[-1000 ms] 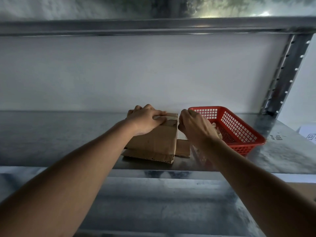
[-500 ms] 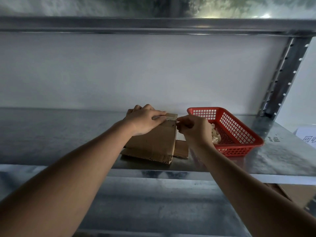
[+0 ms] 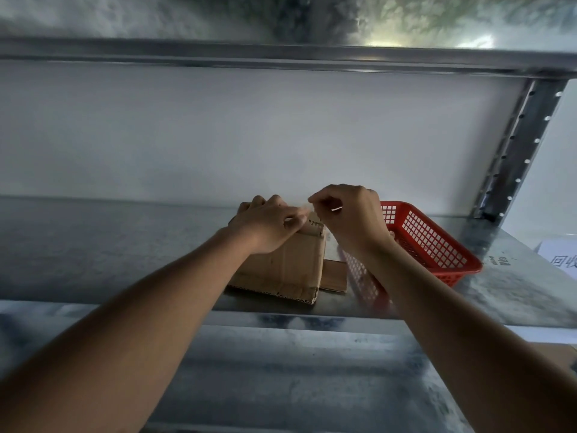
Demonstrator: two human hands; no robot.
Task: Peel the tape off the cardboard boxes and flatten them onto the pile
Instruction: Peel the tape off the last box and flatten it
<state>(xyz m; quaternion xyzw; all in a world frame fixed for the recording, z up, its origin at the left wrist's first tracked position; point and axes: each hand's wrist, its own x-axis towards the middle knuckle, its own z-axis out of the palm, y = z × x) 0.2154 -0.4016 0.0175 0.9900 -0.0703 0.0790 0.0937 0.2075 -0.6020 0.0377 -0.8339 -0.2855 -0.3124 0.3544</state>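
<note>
The two bare forearms reach in over the shelf's front lip (image 3: 281, 320), and just past them the cardboard box (image 3: 287, 270) stands tilted on the metal shelf, its ragged corrugated edge nearest the viewer and a flat piece of cardboard (image 3: 334, 276) lying under it, just right of it. The left hand (image 3: 265, 225) grips the box's top edge, fingers (image 3: 292, 217) curled over it to hold it down. Immediately right of those fingers and a little higher, the right hand (image 3: 349, 217) has its fingers pinched together on what looks like a thin, pale strip of tape (image 3: 307, 210) lifting off the top corner; the strip is faint and hard to make out. If the pull goes too steeply or too fast, I'd expect the tape to snap or tear the paper face off the box, and if the left hand's hold slackens the whole box could lift or slide towards the shelf's lip. Just behind the right hand sits a red plastic basket (image 3: 437, 245), close enough for a wrist to knock it. Further right, a white sheet (image 3: 559, 254) shows printed Chinese characters, partly cut off; I can read "回收" at most.
</note>
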